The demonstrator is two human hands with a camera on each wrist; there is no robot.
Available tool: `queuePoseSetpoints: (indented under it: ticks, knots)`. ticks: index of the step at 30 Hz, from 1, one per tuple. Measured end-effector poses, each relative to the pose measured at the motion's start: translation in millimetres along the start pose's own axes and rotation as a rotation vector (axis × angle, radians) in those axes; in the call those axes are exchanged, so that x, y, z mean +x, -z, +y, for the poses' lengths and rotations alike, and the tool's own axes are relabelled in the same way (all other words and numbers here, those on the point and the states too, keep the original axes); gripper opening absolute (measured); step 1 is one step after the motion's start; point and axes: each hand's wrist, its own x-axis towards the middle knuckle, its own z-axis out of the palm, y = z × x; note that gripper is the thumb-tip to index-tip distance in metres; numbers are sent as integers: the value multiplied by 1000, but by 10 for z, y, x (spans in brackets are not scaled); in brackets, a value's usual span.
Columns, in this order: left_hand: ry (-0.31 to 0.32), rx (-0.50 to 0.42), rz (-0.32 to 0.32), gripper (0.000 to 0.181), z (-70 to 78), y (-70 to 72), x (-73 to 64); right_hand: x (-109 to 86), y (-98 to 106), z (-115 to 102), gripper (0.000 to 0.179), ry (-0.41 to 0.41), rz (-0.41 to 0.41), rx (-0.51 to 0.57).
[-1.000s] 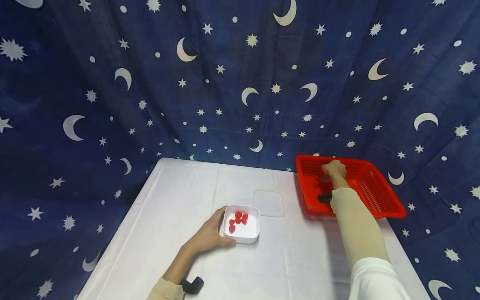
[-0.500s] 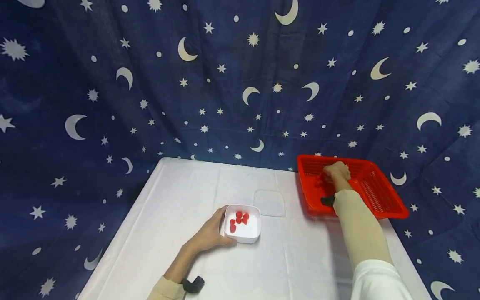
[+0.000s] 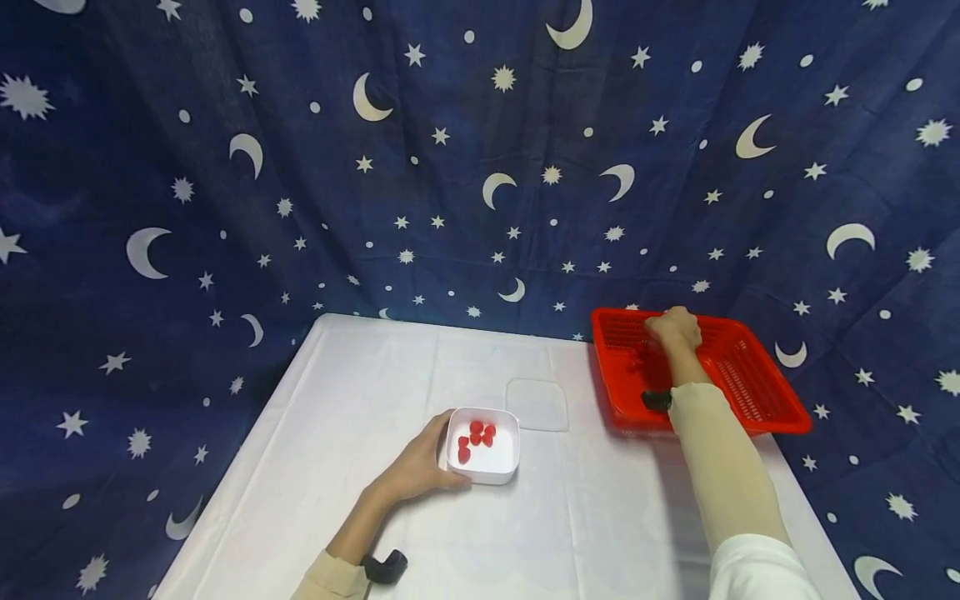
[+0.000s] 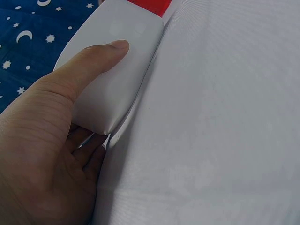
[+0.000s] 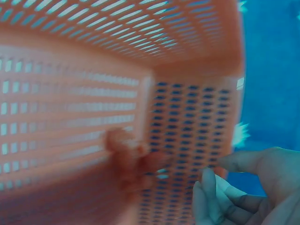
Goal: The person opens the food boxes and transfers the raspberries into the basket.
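My left hand [image 3: 420,468] grips a square white plastic container [image 3: 498,475] from its left side. In the left wrist view the thumb lies along the container's wall, and the fingers reach round its far side. Several small red berry-like pieces [image 3: 476,439] lie on the container's floor. My right hand [image 3: 678,329] is over the far part of a red plastic basket [image 3: 750,383]. Through the right wrist view its fingers [image 5: 211,192] look loosely bent, and nothing shows between thumb and fingertips. More red berry-like pieces [image 5: 129,159], blurred, lie in the basket apart from that hand.
A clear square lid [image 3: 537,406] lies flat on the white-covered table [image 3: 375,375], between the container and the basket. The basket's right end reaches past the table edge. Behind hangs a dark blue curtain [image 3: 435,192] with moons and stars.
My right hand has shifted slightly right and up inside the basket, bringing the red pieces on its left into view. The left hand and white container stay in place.
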Motion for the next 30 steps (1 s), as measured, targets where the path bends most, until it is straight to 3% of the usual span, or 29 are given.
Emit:
queuePoseSetpoints:
  ticks: [6,10,17,20,23,26,30]
  knots:
    - [12,-5,-5,120,-29,-19,-6,-168,269,-319,43,76,60,25]
    - [16,-8,-6,120,-26,-25,-11,-361,506,-600,40,146,156,53]
    - [11,6,-8,121,-27,-14,8,-965,681,-1034,31,415,314,171]
    - [10,13,-3,121,-22,-6,13,-1246,548,-1197,27,589,379,206]
    - [15,16,-2,121,-15,0,17,-1551,307,-1317,19,762,393,223]
    - [21,15,-8,120,-12,1,21,-1848,29,-1379,12,907,346,198]
    - [20,16,-9,120,-10,1,29,-2189,-326,-1396,6,1000,213,123]
